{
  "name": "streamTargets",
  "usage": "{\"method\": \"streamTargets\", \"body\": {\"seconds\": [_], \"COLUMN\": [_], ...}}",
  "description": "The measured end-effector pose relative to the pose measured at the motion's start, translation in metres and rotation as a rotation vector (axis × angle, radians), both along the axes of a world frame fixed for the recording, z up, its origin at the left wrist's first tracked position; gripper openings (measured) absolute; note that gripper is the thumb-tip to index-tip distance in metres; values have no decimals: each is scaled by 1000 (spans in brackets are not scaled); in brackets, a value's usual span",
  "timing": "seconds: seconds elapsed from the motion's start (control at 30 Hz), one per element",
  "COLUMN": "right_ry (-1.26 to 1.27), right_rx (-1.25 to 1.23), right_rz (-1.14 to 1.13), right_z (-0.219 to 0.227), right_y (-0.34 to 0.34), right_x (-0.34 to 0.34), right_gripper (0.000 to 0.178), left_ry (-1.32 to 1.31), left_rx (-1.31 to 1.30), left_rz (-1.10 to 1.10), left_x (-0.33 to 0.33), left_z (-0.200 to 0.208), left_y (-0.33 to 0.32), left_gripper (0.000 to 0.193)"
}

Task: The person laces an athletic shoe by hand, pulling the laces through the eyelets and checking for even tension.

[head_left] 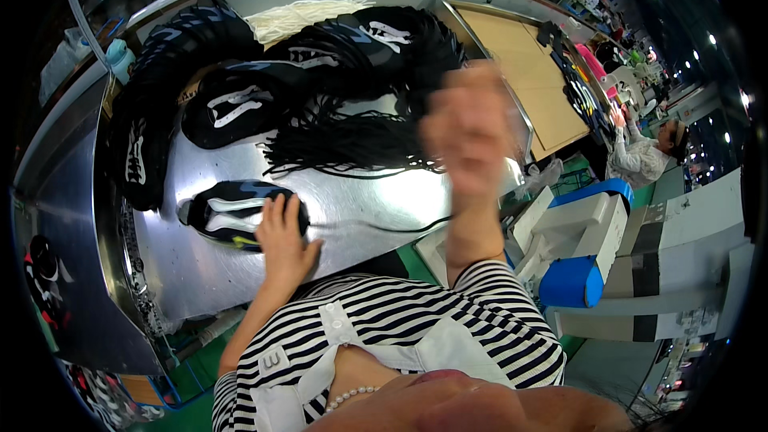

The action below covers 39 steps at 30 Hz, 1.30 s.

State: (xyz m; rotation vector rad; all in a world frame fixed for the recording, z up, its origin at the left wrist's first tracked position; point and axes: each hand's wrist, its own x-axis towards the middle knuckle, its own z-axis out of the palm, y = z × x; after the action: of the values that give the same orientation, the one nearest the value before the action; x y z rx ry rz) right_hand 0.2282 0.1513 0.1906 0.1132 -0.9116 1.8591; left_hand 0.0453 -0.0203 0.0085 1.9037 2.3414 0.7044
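Note:
My left hand (282, 236) lies with its fingers stretched over one end of a dark shoe upper (232, 214), its thumb apart on the metal table. The upper has white side panels, a blue-grey patch and a yellow-green tab. A thin black lace (396, 230) runs from the upper's end rightward toward my right forearm. My right hand (472, 124) is raised above the table's right side, smeared by motion. Whether its fingers hold the lace does not show. Behind the hands, a loose bundle of black laces (352, 144) lies across the table.
Stacked dark shoe uppers (192, 40) curve along the table's left and back. White laces (308, 18) lie behind them. A cardboard-lined tray (520, 72) is at the back right, with a blue-and-white machine (572, 224) to its front. Another person (644, 152) sits farther right.

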Motion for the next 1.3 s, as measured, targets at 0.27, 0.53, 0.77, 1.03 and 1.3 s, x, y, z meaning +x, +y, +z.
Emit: {"method": "streamTargets", "body": {"seconds": [0.27,0.53,0.77,1.03,1.3], "right_ry": [-625,-780,-703,-876,-1084], "right_rx": [-409,-335,-333,-132,53], "right_rz": [357,201,99,105,111], "right_z": [-181,-213,-197,-163,-151], "right_y": [-58,-66,-59,-49,-45], "right_x": [-77,-127,-119,-103,-95], "right_gripper": [19,14,12,9,9], "left_ry": [119,-1216,-1843,-1737,-1330], "left_rx": [248,-938,-408,-51,53], "left_rz": [-5,123,-82,22,140], "left_x": [-94,-148,-102,-67,-49], "left_z": [35,24,-11,10,27], "left_y": [0,25,41,29,26], "left_gripper": [19,72,37,37,19]}}
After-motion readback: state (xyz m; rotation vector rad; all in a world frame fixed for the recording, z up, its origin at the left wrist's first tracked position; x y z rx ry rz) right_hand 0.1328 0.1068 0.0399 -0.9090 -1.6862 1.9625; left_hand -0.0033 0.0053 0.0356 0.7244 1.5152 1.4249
